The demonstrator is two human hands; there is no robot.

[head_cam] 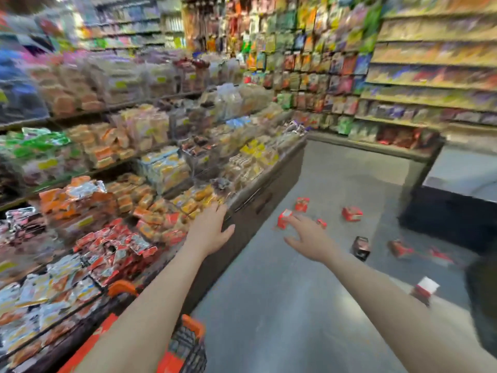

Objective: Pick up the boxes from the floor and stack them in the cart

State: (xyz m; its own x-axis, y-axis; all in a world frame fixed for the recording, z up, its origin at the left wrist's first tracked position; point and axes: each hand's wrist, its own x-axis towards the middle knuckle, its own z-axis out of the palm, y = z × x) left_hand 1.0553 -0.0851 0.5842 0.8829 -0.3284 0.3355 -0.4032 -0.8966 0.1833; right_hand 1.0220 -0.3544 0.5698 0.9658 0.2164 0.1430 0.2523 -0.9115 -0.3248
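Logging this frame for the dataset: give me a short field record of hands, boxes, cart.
setting: shop aisle, stocked shelves on the left
left hand: open, fingers spread, holding nothing
right hand: open, stretched forward, holding nothing
boxes: several red boxes scattered on the grey floor; exact count blurred
cart: orange, at bottom edge, mostly hidden by the left arm; contents not visible
image: motion-blurred

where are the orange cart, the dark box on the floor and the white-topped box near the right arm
orange cart [192, 325]: head view, on its orange rim corner.
dark box [361, 247]: head view, middle of its dark side.
white-topped box [427, 286]: head view, on its white top face.
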